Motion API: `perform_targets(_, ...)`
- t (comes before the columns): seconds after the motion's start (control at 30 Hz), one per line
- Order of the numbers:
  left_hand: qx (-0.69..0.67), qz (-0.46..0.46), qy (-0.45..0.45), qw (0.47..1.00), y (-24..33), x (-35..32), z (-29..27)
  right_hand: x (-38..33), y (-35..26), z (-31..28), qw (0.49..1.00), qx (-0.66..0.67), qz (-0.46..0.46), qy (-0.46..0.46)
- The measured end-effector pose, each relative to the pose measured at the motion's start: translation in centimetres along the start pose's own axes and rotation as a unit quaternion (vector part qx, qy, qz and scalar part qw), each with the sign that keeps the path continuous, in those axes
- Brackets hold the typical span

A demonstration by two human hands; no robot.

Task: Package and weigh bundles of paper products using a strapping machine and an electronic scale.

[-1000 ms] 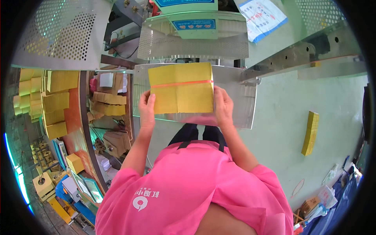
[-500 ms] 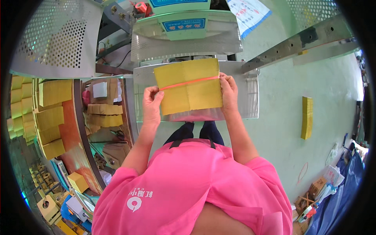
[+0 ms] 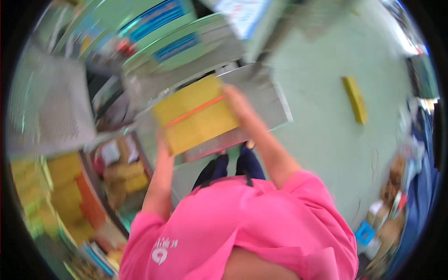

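Between my two hands is a yellow paper bundle [image 3: 200, 128], flat and rectangular, with an orange band across its middle. It hangs tilted above a metal tray table, its right end higher in the picture. My left hand [image 3: 163, 141] grips the left end; its fingers are mostly hidden by the bundle and smeared. At the opposite end, my right hand [image 3: 233, 100] is closed around the edge near the end of the band. The whole view is blurred by motion.
A shiny metal tray table [image 3: 268, 93] lies beneath the bundle, with a machine cover behind it. Perforated metal guarding [image 3: 51, 102] stands on the left, above a shelf with yellow stacks [image 3: 60, 172]. Another yellow bundle [image 3: 355, 100] lies on the green floor at right.
The view has turned, so the surroundings appear rotated. The bundle has shifted left in the picture and tilted, still held by both hands. My left hand is now more hidden by it.
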State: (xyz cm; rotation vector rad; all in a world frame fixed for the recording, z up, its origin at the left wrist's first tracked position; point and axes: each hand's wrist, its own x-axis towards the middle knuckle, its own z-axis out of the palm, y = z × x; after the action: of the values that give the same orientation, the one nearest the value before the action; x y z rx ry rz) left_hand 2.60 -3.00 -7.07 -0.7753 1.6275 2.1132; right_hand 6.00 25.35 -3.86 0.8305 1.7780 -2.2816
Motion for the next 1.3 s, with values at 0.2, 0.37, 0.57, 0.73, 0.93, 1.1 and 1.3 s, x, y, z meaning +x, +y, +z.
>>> perform_targets(0.2, 0.112, -0.005, -0.135, 0.984, -0.8, -5.0, 1.9, -6.1, 4.4, -3.6, 0.997, 0.046, -0.03, 0.048)
perform_targets(0.37, 0.251, 0.089, -0.241, 0.933, -3.6, -15.0, 15.3, -15.5, 7.5, -14.1, 0.944, 0.303, -0.066, 0.114)
perform_targets(0.57, 0.153, -0.185, -0.378, 0.894, -15.0, -23.1, 33.1, -27.1, 10.1, -32.4, 0.867, 0.424, -0.092, 0.246)
perform_targets(0.73, 0.324, -0.072, -0.416, 0.847, -26.8, -30.3, 44.6, -36.0, 11.2, -46.7, 0.793, 0.507, -0.122, 0.315)
perform_targets(0.93, 0.507, 0.079, -0.509, 0.69, -34.5, -37.2, 58.8, -39.9, 13.5, -60.6, 0.746, 0.523, -0.157, 0.381)
perform_targets(1.1, 0.431, -0.059, -0.513, 0.74, -43.9, -37.4, 70.6, -40.0, 12.8, -74.2, 0.732, 0.528, -0.162, 0.4)
perform_targets(1.3, 0.474, -0.056, -0.637, 0.605, -59.8, -40.7, 89.4, -42.7, 16.5, -90.8, 0.658, 0.559, -0.136, 0.485)
